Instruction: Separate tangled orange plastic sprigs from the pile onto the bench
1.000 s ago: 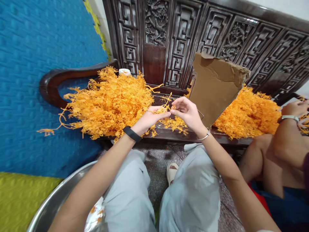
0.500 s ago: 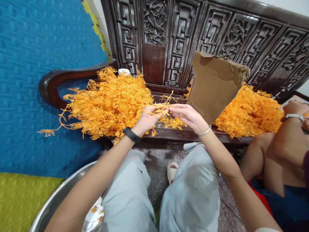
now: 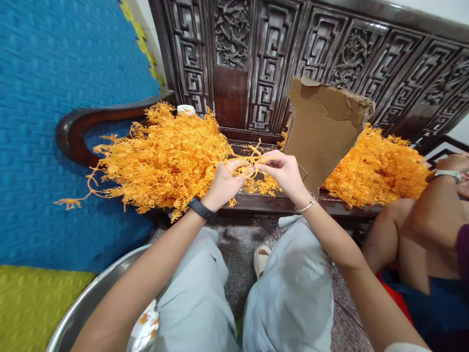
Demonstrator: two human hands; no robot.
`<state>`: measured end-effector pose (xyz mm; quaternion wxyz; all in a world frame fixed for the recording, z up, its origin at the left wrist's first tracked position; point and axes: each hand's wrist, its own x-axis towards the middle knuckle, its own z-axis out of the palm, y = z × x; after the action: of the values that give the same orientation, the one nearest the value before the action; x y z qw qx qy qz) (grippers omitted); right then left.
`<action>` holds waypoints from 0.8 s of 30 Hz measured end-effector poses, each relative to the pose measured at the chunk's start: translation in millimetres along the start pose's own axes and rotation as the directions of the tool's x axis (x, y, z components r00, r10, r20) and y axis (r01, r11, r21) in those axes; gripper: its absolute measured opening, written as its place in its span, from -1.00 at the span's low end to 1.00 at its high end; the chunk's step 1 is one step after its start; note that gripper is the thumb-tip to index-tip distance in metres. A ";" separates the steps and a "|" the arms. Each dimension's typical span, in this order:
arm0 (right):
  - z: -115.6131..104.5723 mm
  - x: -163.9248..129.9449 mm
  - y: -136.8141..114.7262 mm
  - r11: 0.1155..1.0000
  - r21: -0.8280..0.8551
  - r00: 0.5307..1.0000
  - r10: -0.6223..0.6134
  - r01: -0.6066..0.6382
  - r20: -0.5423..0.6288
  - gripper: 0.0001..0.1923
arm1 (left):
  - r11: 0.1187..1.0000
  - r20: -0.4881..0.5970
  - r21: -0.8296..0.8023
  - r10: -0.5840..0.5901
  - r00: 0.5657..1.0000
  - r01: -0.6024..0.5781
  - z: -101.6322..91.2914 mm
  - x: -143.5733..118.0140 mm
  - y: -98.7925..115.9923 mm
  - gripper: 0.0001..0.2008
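Note:
Both hands meet above the front of the dark wooden bench [image 3: 264, 203], over a scatter of small orange plastic pieces [image 3: 264, 185]. My left hand [image 3: 227, 179], with a black wristband, is closed on a thin branching orange plastic sprig [image 3: 252, 159]. My right hand [image 3: 287, 175], with a silver bangle, pinches the same sprig from the right with thumb and fingers. The fingertips are partly hidden by its strands. Just left of my left hand rises a big heap of orange plastic sprigs [image 3: 168, 156].
An upright cardboard sheet [image 3: 322, 132] divides the bench, with another orange heap [image 3: 377, 168] beyond it. A co-worker's arm [image 3: 439, 200] and legs are at far right. A metal basin [image 3: 98, 283] stands low left. A white roll [image 3: 186, 110] sits behind the left heap.
My right hand has shifted from flatter, stretched fingers to a curled pinch on the sprig. My left hand keeps its hold. The whole view has shifted slightly.

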<state>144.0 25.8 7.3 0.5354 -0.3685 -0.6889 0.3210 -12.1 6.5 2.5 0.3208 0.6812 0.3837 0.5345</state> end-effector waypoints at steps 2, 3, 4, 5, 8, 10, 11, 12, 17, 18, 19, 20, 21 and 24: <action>0.5 -1.7 -4.0 0.998 -0.052 0.999 -0.040 0.038 -0.023 -0.87 | 1.000 -0.005 -0.020 -0.018 1.000 0.018 -1.1 0.1 4.1 -0.83; 0.4 -2.1 -5.9 0.999 -0.044 0.999 -0.029 0.028 -0.018 -0.86 | 0.999 0.011 -0.035 -0.027 1.000 0.027 -2.3 0.2 6.0 -0.82; 0.0 -2.2 -7.7 1.000 -0.010 1.000 -0.003 0.003 0.002 -0.85 | 0.998 0.035 -0.057 -0.033 0.999 0.035 -3.9 0.4 7.7 -0.79; -0.8 -2.1 -9.3 0.998 0.044 0.999 0.034 -0.036 0.041 -0.84 | 0.995 0.073 -0.087 -0.040 0.997 0.046 -5.6 0.6 9.1 -0.77; -3.9 -0.7 -12.6 0.950 0.251 0.963 0.129 -0.189 0.235 -0.83 | 0.969 0.223 -0.223 -0.059 0.973 0.110 -10.4 0.7 11.1 -0.75; -5.0 0.2 -13.1 0.891 0.354 0.924 0.153 -0.283 0.351 -0.82 | 0.934 0.278 -0.319 -0.071 0.958 0.162 -12.1 0.0 11.1 -0.79; -4.9 0.4 -12.9 0.860 0.399 0.907 0.155 -0.319 0.392 -0.82 | 0.913 0.293 -0.363 -0.075 0.953 0.184 -12.4 -0.5 11.0 -0.81; -4.3 0.5 -12.4 0.829 0.437 0.893 0.152 -0.349 0.424 -0.82 | 0.892 0.305 -0.404 -0.077 0.949 0.202 -12.5 -1.0 10.8 -0.83; 2.0 0.7 -11.2 0.784 0.480 0.867 0.144 -0.394 0.477 -0.75 | 0.833 0.340 -0.494 -0.079 0.937 0.250 -13.7 -2.5 10.7 -0.85; 3.3 0.6 -11.6 0.799 0.463 0.870 0.145 -0.384 0.471 -0.74 | 0.833 0.340 -0.495 -0.077 0.937 0.249 -14.3 -2.4 10.4 -0.85; 4.7 0.3 -12.3 0.816 0.445 0.875 0.144 -0.370 0.463 -0.72 | 0.833 0.340 -0.496 -0.072 0.938 0.244 -14.9 -2.3 9.9 -0.85; 6.3 -0.3 -12.9 0.833 0.426 0.881 0.142 -0.353 0.452 -0.71 | 0.832 0.337 -0.501 -0.065 0.939 0.238 -15.4 -2.1 9.2 -0.85; 8.2 -1.1 -13.5 0.848 0.412 0.889 0.137 -0.333 0.436 -0.70 | 0.829 0.335 -0.508 -0.059 0.940 0.233 -15.7 -1.9 8.3 -0.84; 15.7 -4.3 -13.8 0.878 0.399 0.920 0.105 -0.263 0.377 -0.65 | 0.809 0.323 -0.535 -0.071 0.944 0.244 -14.9 -0.9 5.8 -0.81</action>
<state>127.1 14.1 13.2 0.4427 -0.2402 -0.6417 0.5783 -25.8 3.1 10.3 0.6050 0.5903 0.2120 0.4905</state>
